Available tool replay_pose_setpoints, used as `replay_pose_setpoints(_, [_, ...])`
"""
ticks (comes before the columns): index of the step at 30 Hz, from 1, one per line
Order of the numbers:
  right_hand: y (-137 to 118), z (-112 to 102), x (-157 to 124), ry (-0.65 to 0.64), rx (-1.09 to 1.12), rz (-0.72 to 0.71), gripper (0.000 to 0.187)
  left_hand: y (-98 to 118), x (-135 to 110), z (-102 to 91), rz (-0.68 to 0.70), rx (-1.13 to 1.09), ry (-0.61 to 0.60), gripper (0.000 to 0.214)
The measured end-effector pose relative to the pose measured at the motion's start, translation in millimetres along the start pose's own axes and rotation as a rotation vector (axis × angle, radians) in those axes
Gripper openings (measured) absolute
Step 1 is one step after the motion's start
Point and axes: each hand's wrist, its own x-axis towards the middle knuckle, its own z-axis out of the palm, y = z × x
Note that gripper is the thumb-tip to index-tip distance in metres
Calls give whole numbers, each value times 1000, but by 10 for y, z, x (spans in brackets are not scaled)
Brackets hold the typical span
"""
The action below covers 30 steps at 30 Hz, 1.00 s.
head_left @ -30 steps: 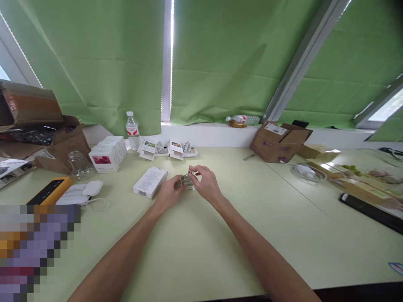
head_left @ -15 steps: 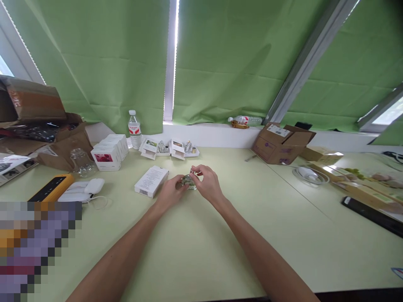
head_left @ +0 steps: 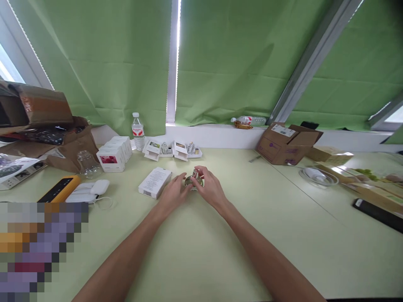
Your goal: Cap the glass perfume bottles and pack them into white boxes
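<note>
Lowered from the neck, the right hand (head_left: 210, 185) now joins the left hand (head_left: 173, 193) in clamping the small round clear-glass bottle (head_left: 189, 180) at the pale green tabletop (head_left: 195, 251), where uneven pressure could make its smooth sides slip.

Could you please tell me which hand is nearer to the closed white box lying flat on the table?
Left. The left hand is just right of the white box; the right hand is farther right, at the glass item.

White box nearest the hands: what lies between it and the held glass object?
In the head view, the left hand lies between the white box and glass object.
</note>
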Motion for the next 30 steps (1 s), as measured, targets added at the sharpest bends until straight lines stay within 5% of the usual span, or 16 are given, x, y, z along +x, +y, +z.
replay_pose_setpoints(6, [62,1,16,-62,-87,-2,22,-63,44,-216,77,300,231,36])
replay_pose_setpoints(9, [81,-12,39,-82,-129,1,28,-194,47,-300,-53,535,299,44])
replay_pose_setpoints(13, [107,-35,61,-75,-147,11,32,-336,5,-344,-266,684,189,64])
replay_pose_setpoints(20, [233,-76,89,-6,-182,76,31,-300,8,-405,-381,615,84,62])
replay_pose_setpoints(26, [323,-72,86,52,-183,173,27,-197,46,-371,-284,468,197,66])
replay_pose_setpoints(30, [279,-100,85,240,-160,78,36,-116,51,-334,-208,356,265,76])
